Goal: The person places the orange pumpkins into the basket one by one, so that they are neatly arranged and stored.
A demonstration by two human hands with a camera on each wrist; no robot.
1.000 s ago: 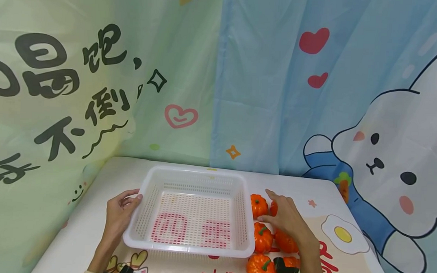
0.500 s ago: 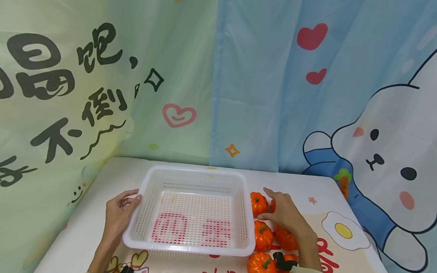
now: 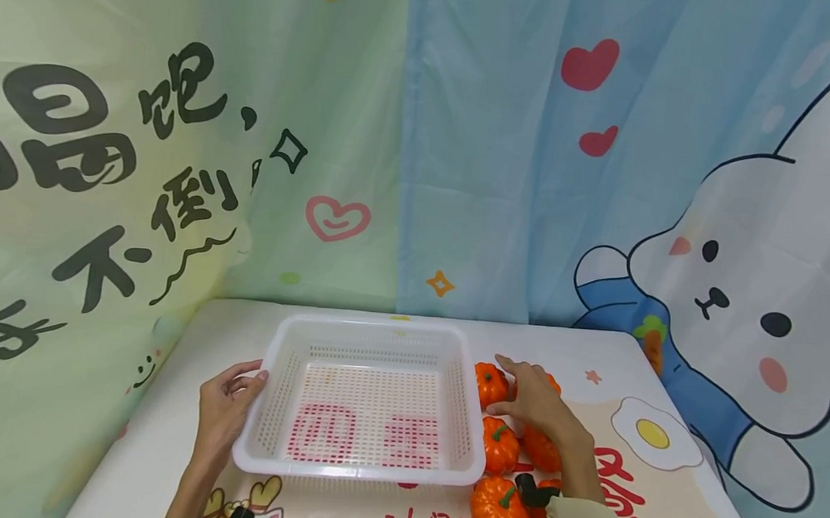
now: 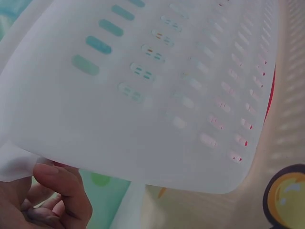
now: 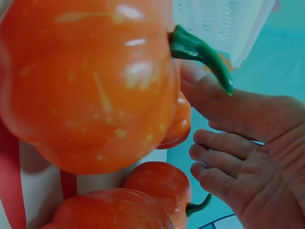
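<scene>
A white plastic basket with perforated walls stands in the middle of the table. My left hand holds its left rim, the thumb near the rim's underside and the fingers curled in the left wrist view. To the right of the basket, several small orange pumpkins with green stems lie in two rough columns. My right hand hovers over the far ones, thumb and index finger spread beside the far-left pumpkin; it grips nothing. A large pumpkin fills much of the right wrist view and partly hides the thumb.
The white table bears a printed mat with red lettering and a fried-egg picture. A printed cloth backdrop hangs behind the table. Another pumpkin sits near the basket's front right corner.
My right hand has shifted slightly left, showing more of an orange pumpkin behind it. The left hand and the basket hold their place. The head view has turned slightly.
</scene>
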